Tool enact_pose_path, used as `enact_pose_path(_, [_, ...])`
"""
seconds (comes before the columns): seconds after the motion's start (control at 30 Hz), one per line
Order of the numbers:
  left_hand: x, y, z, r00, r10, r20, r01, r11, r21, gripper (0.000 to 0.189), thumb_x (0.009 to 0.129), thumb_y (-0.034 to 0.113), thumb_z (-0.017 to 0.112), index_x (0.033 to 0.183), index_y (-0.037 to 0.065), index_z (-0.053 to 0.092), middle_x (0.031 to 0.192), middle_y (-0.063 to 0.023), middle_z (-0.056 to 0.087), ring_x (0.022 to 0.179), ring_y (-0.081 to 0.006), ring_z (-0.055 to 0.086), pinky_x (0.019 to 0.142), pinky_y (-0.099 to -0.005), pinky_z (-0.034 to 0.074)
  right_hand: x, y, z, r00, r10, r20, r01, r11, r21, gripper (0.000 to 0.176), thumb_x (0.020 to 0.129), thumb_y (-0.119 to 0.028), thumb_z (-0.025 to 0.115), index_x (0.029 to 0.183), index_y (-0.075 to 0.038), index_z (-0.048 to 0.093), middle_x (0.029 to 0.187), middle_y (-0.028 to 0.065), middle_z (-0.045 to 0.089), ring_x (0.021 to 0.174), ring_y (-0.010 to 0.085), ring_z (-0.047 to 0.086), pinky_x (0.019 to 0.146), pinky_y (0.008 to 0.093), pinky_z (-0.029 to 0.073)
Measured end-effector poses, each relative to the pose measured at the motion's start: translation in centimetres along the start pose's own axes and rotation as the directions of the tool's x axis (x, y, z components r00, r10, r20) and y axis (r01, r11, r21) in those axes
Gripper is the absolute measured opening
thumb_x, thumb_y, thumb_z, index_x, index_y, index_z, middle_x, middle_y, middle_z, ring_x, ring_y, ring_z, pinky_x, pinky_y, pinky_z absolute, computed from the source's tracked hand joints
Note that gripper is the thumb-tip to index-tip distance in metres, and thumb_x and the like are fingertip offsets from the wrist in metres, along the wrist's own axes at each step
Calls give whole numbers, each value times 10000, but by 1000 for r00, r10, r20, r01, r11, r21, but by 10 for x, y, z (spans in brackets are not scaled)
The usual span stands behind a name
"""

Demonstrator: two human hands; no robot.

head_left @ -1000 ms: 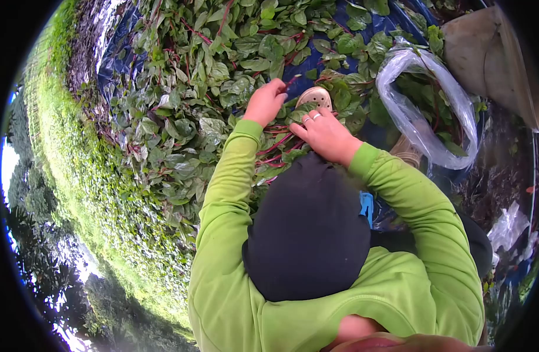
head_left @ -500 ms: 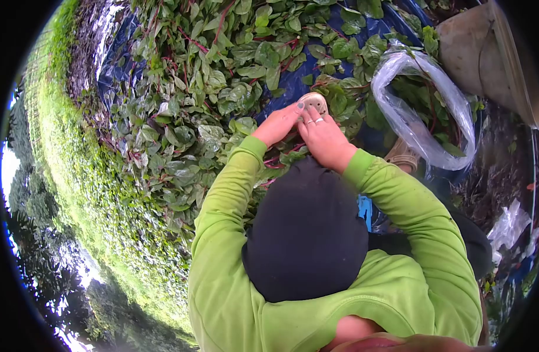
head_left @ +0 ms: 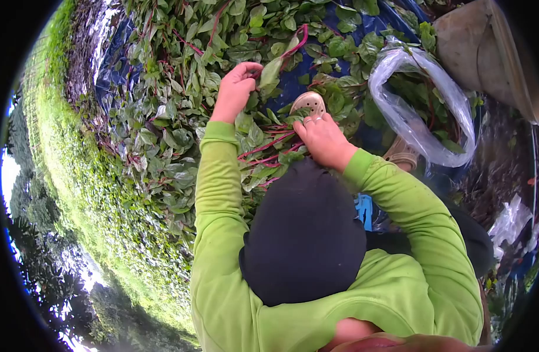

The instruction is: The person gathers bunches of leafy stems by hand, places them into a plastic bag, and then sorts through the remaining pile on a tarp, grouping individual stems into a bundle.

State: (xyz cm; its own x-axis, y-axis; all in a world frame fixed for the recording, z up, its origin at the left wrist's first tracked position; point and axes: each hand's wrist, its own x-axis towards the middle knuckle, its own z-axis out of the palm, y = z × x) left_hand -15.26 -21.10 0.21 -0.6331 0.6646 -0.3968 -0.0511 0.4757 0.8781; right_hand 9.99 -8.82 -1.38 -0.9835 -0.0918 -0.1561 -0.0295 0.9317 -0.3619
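Note:
My left hand (head_left: 233,94) is over the heap of red-stemmed leafy greens (head_left: 164,123), its fingers pinched on a leafy stem (head_left: 272,73) whose red stalk curves up to the right. Beside the tan clog (head_left: 309,103), my right hand (head_left: 326,141) is closed around a bunch of red stems (head_left: 269,148) that points left, just beyond my dark-clad knee (head_left: 305,234). The fingertips of my right hand are partly hidden by leaves.
An open clear plastic bag (head_left: 382,73) with leafy stems inside stands to the right. Behind it a dull, dirty bucket (head_left: 466,47) leans on its side. Blue tarp (head_left: 293,85) shows between the leaves. Crumpled clear plastic (head_left: 509,223) lies at far right.
My hands were together over the clog. My left hand has moved up and left and now has a leafy stem; my right hand has stayed nearly in place with the bunch.

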Motion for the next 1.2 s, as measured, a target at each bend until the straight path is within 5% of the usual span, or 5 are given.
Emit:
enact_pose_path(0.2, [12, -54, -55, 925, -351, 146, 366, 926, -89, 430, 836, 64, 611, 1251, -7, 698, 1096, -118, 729, 901, -251, 712, 861, -364, 565, 0, 0, 0, 1000, -1, -23, 0, 1000, -15, 445, 865, -113, 596, 1304, -46, 574, 1064, 144, 672, 1028, 305, 655, 913, 428, 461])
enact_pose_path(0.4, [17, -52, -22, 845, 201, -496, 194, 749, 634, 231, 892, 202, 650, 1065, 115, 775, 1056, -144, 752, 1014, -354, 697, 908, -434, 540, 1, 1, 1, 1000, 10, 18, -11, 1000, 11, 429, 878, -123, 589, 1300, -49, 581, 1055, 132, 673, 1026, 289, 656, 918, 426, 460])
enact_pose_path(0.53, [55, -55, 8, 801, 557, -220, -235, 629, 741, 238, 887, 161, 693, 1106, 85, 745, 1087, -157, 730, 1012, -360, 678, 939, -449, 522, 2, 0, 2, 999, -25, -33, 23, 999, -40, 399, 885, -119, 578, 1278, -52, 588, 1040, 130, 675, 1006, 294, 658, 902, 430, 466])
enact_pose_path(0.93, [-30, -33, 86, 972, -16, 234, -73, 927, 368, 256, 860, 100, 735, 1106, 41, 775, 1014, -130, 756, 984, -233, 704, 887, -367, 547, -1, 0, -3, 998, -40, -43, 41, 999, 5, 374, 895, -113, 560, 1262, -47, 591, 1079, 133, 666, 1026, 298, 642, 909, 430, 469])
enact_pose_path(1.2, [-66, -43, 98, 964, -157, 213, 144, 986, 79, 581, 1076, 529, 480, 1326, 38, 666, 1328, -177, 666, 1220, -236, 628, 1051, -347, 474, -8, -1, 11, 990, 23, -137, -26, 999, -20, 514, 901, -181, 583, 1370, 29, 571, 1166, 175, 650, 1117, 332, 608, 973, 470, 449])
